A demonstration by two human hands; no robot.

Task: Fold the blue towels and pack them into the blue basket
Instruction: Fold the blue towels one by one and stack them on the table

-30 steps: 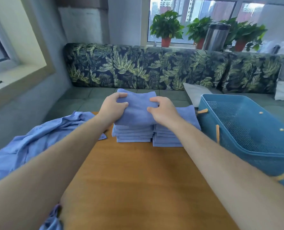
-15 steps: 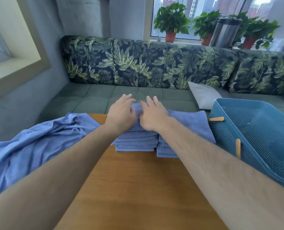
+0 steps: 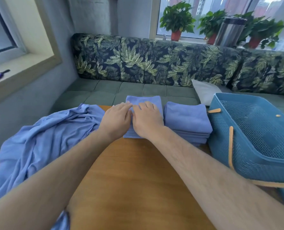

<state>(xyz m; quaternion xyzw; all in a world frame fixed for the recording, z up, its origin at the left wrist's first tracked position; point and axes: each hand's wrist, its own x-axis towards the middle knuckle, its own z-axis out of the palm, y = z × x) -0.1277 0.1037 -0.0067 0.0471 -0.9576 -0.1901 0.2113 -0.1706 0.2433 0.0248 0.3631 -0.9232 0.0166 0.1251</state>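
Both arms reach forward, the left hand point(image 3: 115, 119) and right hand point(image 3: 147, 121) pressing side by side, fingers flat and gripping nothing, on a neatly squared stack of folded blue towels point(image 3: 144, 101).

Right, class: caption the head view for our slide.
Left hand and right hand press a folded towel stack near the blue basket.
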